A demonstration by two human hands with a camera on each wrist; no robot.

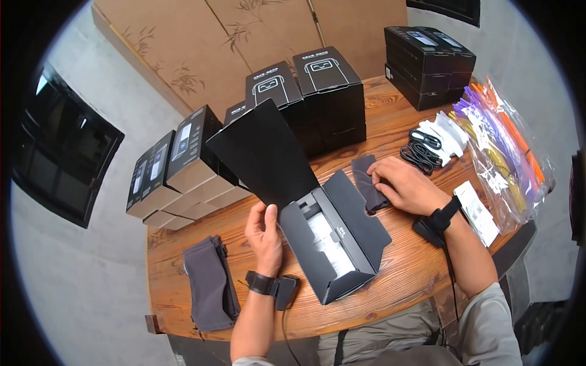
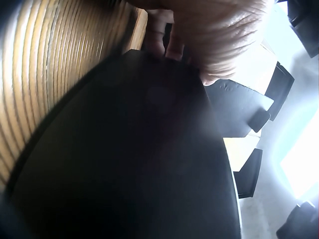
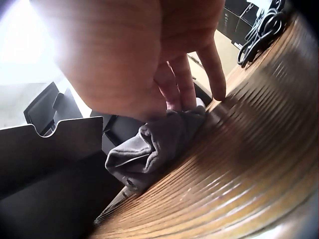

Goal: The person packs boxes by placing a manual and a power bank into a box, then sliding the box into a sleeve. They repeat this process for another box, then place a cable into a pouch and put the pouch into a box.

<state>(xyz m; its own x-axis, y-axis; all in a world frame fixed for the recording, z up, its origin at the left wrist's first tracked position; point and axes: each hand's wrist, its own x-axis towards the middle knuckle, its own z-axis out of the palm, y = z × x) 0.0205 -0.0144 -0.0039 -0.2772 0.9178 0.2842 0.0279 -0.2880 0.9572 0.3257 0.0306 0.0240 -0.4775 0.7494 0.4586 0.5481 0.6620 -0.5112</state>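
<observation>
An open black box [image 1: 342, 235] stands on the wooden table with its lid [image 1: 265, 152] raised and white paper [image 1: 329, 244] visible inside. At the box's left edge, my left hand [image 1: 264, 241] grips the side; in the left wrist view that hand's [image 2: 214, 40] fingers bend over the far end of a dark panel [image 2: 134, 149]. My right hand [image 1: 406, 186] pinches a dark grey cloth pouch [image 1: 364, 174] lying right of the box. The right wrist view has the folded pouch [image 3: 149, 149] under the right hand's [image 3: 134, 55] curled fingers, with one finger extended onto the table.
Stacked closed black boxes stand at the back [image 1: 332, 104], left [image 1: 183, 158] and back right [image 1: 427, 67]. Grey pouches [image 1: 210, 283] lie at the left front. Black cables [image 1: 421, 152], a white packet [image 1: 475, 210] and a plastic bag of coloured strips [image 1: 497, 146] lie on the right.
</observation>
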